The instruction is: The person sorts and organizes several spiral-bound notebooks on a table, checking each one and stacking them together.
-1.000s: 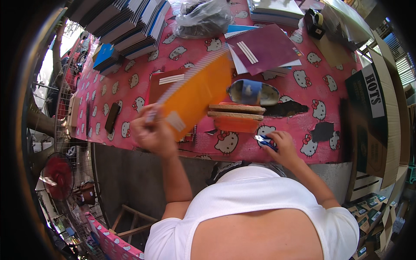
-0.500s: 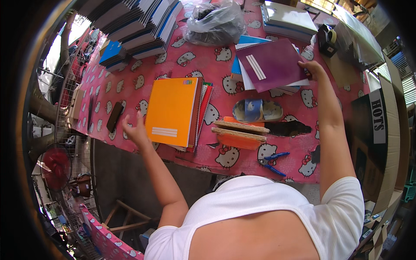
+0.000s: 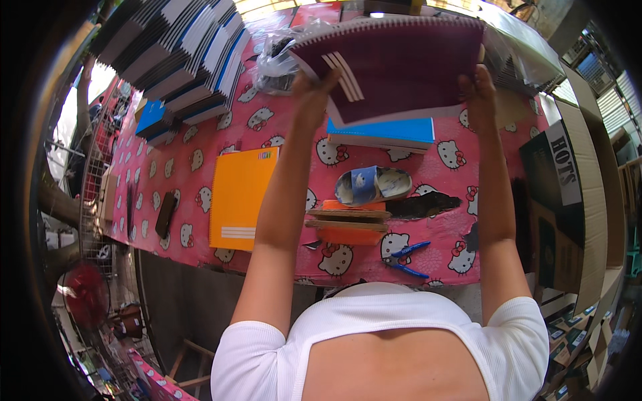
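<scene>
A purple spiral notebook (image 3: 408,63) is held up over the far side of the table, wire edge away from me and white edges showing beneath. My left hand (image 3: 315,93) grips its left side, somewhat blurred. At the right side, my right hand (image 3: 479,92) has its fingers closed on the edge. Below it on the table lie blue notebooks (image 3: 384,132). A yellow-orange spiral notebook (image 3: 242,194) rests left of my left forearm, which partly covers it.
Tall notebook stacks (image 3: 180,60) stand far left, beside a small blue stack (image 3: 155,120). A blue slipper (image 3: 364,184), orange-and-brown blocks (image 3: 349,226) and blue-handled nippers (image 3: 409,259) lie in front. A clear plastic bag (image 3: 274,63) sits at the back; cardboard boxes (image 3: 568,200) stand right.
The purple notebook has been lifted off the blue ones and turned, with its wire edge now away from me. My left hand has moved from beside the yellow-orange notebook onto it.
</scene>
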`<state>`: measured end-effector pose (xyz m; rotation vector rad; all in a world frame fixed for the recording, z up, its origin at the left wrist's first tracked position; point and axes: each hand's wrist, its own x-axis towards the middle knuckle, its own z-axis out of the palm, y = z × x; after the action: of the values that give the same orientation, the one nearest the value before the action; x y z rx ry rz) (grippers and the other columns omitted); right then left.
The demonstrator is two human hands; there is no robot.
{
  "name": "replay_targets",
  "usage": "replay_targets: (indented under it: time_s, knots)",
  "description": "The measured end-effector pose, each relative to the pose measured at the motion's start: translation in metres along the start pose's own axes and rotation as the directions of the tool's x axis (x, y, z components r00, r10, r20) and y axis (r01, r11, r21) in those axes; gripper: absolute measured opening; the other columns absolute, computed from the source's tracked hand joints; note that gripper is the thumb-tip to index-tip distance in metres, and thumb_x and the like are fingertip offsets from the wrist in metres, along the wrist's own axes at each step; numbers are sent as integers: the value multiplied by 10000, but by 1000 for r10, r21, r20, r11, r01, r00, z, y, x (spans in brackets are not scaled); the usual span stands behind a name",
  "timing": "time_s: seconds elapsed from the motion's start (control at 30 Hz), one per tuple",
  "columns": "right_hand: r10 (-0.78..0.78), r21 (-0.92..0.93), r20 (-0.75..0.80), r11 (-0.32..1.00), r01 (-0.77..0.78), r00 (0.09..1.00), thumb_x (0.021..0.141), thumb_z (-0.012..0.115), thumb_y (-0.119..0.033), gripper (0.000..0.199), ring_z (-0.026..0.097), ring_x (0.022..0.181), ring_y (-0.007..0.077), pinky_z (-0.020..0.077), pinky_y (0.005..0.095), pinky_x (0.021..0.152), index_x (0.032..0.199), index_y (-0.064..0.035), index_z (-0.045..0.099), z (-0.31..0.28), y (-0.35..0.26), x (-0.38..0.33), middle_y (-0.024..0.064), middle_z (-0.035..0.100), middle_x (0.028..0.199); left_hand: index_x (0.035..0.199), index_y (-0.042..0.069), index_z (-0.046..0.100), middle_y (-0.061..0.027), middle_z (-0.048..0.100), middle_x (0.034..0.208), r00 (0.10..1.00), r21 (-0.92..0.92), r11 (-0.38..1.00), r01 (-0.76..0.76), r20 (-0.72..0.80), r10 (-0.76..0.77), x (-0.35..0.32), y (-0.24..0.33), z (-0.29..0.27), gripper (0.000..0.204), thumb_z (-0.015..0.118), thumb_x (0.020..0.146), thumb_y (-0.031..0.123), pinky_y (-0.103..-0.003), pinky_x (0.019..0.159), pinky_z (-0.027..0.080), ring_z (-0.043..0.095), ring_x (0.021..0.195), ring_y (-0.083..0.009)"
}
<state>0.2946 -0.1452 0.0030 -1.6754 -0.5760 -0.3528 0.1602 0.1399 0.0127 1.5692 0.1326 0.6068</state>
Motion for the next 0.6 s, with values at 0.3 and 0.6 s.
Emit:
replay_targets:
  time_s: [0.3, 0.6]
  knots:
    - [106, 98, 235, 986, -132, 966, 833, 587, 84, 490, 541, 905, 133, 481, 275, 741, 1262, -77, 414, 63, 89, -56, 20, 523, 1096, 1154, 24, 481, -75, 608, 1059, 988, -48, 987, -151, 19, 152, 5, -82, -15, 344, 662, 867, 79, -295, 810, 479, 582, 934, -144]
    - [139, -356, 276, 934, -34, 951, 751, 692, 25, 536, 623, 913, 267, 486, 380, 775, 1238, -60, 487, 41, 8, -121, 154, 641, 1020, 1114, 0, 544, -106, 678, 953, 995, 433, 899, 67, -90, -31, -77, -14, -54, 316, 680, 839, 75, -298, 718, 509, 645, 864, -152]
